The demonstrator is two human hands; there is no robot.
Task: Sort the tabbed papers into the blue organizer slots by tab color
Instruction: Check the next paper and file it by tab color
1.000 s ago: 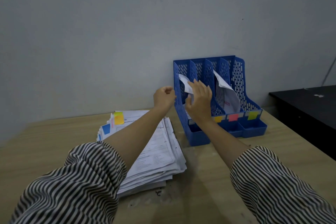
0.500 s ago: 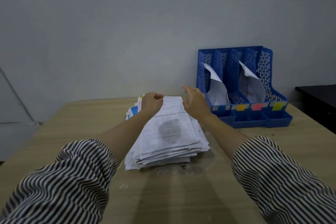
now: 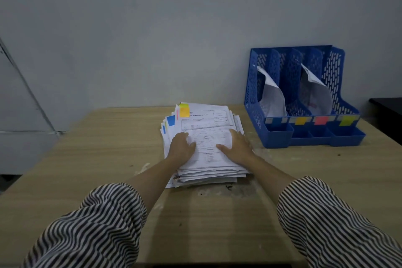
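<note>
Two hands are lying on top of the stack of tabbed papers [image 3: 206, 137] in the middle of the wooden tabletop [image 3: 97, 148]. The left hand [image 3: 181, 144] is resting flat on the left part of the top sheet with relaxed fingers, and the right hand [image 3: 236, 148] is pressing flat on the right part with the thumb spread toward the centre; neither hand is gripping anything. An orange-yellow tab [image 3: 184, 110] is sticking out at the far left corner of the top sheet, and a blue tab [image 3: 170, 120] is showing on a lower sheet just beside it. The blue organizer [image 3: 304, 98] is standing to the right of the stack, near it but not touching, with its back against the grey wall [image 3: 152, 28]. Its slots are carrying colour labels on the front: blue [image 3: 276, 120], orange [image 3: 300, 120], pink [image 3: 321, 120] and yellow-green [image 3: 347, 120]. One curved paper [image 3: 272, 98] is leaning in the blue slot, and another paper [image 3: 315, 95] is leaning in the pink slot. Striped sleeves [image 3: 91, 230] are covering both upper forearms.
</note>
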